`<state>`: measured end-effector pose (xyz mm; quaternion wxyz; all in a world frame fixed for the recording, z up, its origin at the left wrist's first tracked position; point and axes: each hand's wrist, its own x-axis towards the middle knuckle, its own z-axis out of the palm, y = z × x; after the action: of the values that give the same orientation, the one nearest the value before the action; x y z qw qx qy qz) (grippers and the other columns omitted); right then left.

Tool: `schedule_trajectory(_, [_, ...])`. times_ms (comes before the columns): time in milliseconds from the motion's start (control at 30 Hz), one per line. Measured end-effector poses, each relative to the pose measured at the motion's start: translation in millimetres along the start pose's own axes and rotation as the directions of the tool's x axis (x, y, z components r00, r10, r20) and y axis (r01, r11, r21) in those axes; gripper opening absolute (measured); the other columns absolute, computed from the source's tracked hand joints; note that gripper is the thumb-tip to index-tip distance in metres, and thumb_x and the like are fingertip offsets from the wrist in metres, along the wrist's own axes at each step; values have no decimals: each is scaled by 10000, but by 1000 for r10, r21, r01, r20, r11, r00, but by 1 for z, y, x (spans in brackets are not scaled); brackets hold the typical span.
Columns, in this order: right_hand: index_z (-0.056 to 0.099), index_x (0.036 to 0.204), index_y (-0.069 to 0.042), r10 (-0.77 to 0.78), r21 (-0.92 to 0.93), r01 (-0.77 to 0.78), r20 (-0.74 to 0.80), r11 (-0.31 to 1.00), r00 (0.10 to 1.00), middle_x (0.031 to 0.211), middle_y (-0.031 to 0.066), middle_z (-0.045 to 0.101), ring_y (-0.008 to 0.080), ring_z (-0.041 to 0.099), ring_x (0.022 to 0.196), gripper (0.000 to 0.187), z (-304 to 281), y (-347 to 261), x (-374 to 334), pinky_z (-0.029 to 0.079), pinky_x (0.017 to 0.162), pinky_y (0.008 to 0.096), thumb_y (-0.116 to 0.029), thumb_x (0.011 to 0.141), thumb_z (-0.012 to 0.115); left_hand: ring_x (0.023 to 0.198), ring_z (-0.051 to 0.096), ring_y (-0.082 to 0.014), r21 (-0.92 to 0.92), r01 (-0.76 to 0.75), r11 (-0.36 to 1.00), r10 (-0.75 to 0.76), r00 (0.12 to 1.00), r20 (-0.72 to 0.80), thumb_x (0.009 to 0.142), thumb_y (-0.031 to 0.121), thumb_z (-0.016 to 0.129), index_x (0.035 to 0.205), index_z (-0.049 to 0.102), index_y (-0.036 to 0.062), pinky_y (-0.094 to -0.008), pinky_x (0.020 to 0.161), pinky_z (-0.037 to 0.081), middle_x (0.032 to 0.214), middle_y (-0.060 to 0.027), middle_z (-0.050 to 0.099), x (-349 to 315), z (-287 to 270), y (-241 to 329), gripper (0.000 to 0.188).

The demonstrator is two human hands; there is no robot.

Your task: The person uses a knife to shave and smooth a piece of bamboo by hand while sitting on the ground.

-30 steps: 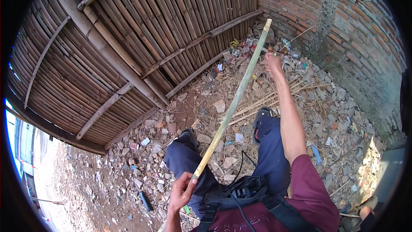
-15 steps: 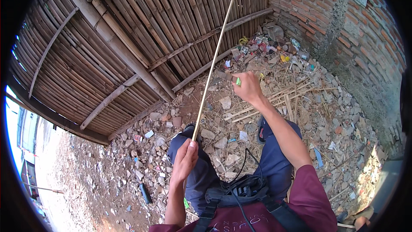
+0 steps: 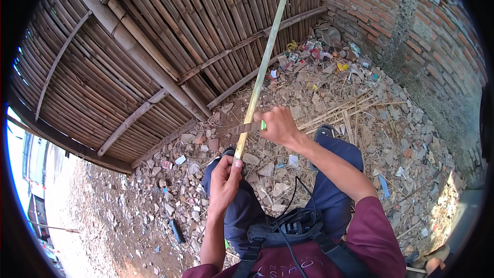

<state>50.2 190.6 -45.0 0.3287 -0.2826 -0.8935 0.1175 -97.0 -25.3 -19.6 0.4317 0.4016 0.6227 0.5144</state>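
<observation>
A long, flat bamboo strip [image 3: 266, 56] slants up and away, its far end in front of the bamboo wall. My left hand [image 3: 225, 178] is closed around its near end, thumb along the strip. In my right hand [image 3: 281, 127] is a knife [image 3: 246, 127] with a green handle, most of it hidden by the fingers. The brownish blade lies across the strip, a short way beyond my left hand. Whether its edge bites into the bamboo I cannot tell.
The bamboo-slat wall [image 3: 206, 31] rises ahead and to the left, a brick wall [image 3: 401, 36] to the right. Split bamboo pieces [image 3: 345, 113] lie on rubble ground beyond my right knee. Litter [image 3: 329, 54] is heaped in the corner. A black cable [image 3: 301, 188] loops near my waist.
My right hand has come down and left, bringing the knife from beside the strip to across it. The strip has rolled so its broad face shows, and my left hand has shifted slightly up.
</observation>
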Motion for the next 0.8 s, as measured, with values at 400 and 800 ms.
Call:
schedule_trajectory(400, [698, 813, -124, -61, 71, 61, -3, 996, 998, 606, 158, 655, 402, 683, 612, 123, 10, -19, -7, 533, 590, 526, -118, 690, 701, 576, 362, -35, 285, -224, 932, 286, 937, -200, 1013, 167, 743, 1018, 608, 6, -258, 522, 285, 594, 23, 522, 20, 9, -1, 210])
schedule_trajectory(800, [759, 845, -119, -11, 126, 6, 37, 992, 999, 643, 181, 693, 393, 727, 657, 138, 9, -18, -5, 577, 632, 522, -169, 716, 745, 556, 401, -48, 376, -219, 900, 304, 935, -183, 994, 133, 758, 986, 592, -8, -280, 501, 313, 585, -35, 559, 16, 19, 11, 218])
